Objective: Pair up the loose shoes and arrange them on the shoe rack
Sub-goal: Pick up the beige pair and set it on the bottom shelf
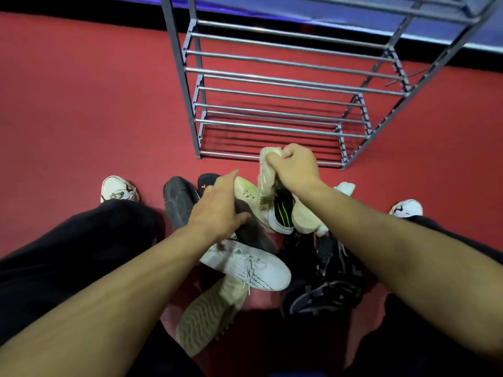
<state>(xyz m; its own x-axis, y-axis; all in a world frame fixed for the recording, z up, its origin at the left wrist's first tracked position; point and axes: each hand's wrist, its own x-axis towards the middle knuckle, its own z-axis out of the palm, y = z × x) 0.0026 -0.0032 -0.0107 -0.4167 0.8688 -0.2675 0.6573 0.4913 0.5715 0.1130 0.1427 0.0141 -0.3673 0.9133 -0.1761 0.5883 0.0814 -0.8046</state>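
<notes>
While the right hand (295, 165) grips a cream shoe (265, 180) by its sole, fingers curled round it, lifted before the bare shoe rack (272, 74), the left hand (217, 208) reaches spread-fingered into the floor pile (253, 268), likely seeking its mate.

The top of the shoe rack (285, 85) is cut off by the upper edge. The fingertips of the left hand (217, 205) are hidden among the piled shoes, so its grip cannot be judged. Part of the cream shoe (265, 170) is covered by the right hand (295, 165). The black shoes (326, 289) at lower right are lost in shadow, their number unclear.
</notes>
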